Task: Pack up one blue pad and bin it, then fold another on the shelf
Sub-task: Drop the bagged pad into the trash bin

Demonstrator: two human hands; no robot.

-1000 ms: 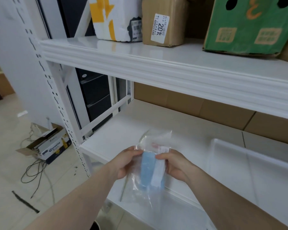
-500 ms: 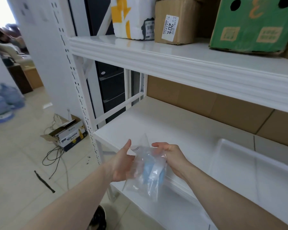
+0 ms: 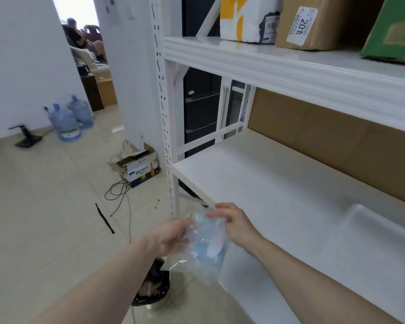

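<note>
Your view has swung left since a second ago: the floor and doorway now fill the left half, the shelf (image 3: 278,195) has slid right, and the bag (image 3: 201,251) has dropped from in front of the board to just off its front left corner, over the floor. Taking the room first, pale tiles run back to a doorway, with two water jugs (image 3: 69,120) by the wall and an open beer carton (image 3: 140,169) with loose cables beside the rack post. The middle board is bare white, with a clear tray (image 3: 369,232) to the right, and boxes stand on the board above. Directly below your hands a black-lined bin (image 3: 151,288) shows past your left forearm; judging by that, the drop is straight down and slightly toward you. The bag hangs with its long axis roughly vertical, the pad (image 3: 205,247) bunched inside it. Your left hand (image 3: 171,237) grips the bag's left side with curled fingers; your right hand (image 3: 234,223) pinches its top edge. The left hand is nearer the bin.
</note>
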